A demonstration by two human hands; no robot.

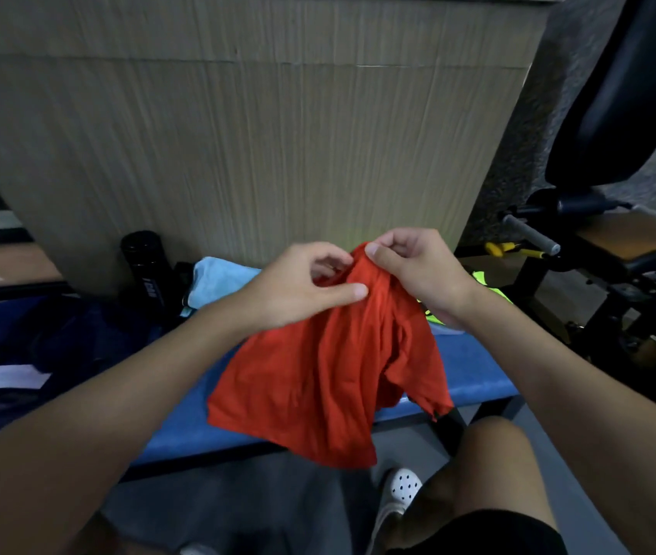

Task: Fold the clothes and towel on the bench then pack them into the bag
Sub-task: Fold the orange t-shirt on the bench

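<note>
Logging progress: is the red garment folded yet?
Not folded: the red garment hangs loose and crumpled, pinched at its top by left hand and right hand above the bench.

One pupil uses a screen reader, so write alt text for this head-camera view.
The left hand and right hand pinch the top of a crumpled red fabric garment, held over a blue padded bench. A light blue towel, black cylindrical bottle and neon yellow garment sit behind.

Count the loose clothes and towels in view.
3: a red shirt pinched by the left hand and right hand above the bench; a light blue towel behind the left hand; a neon yellow garment behind the right hand. Others may hide under it.
</note>
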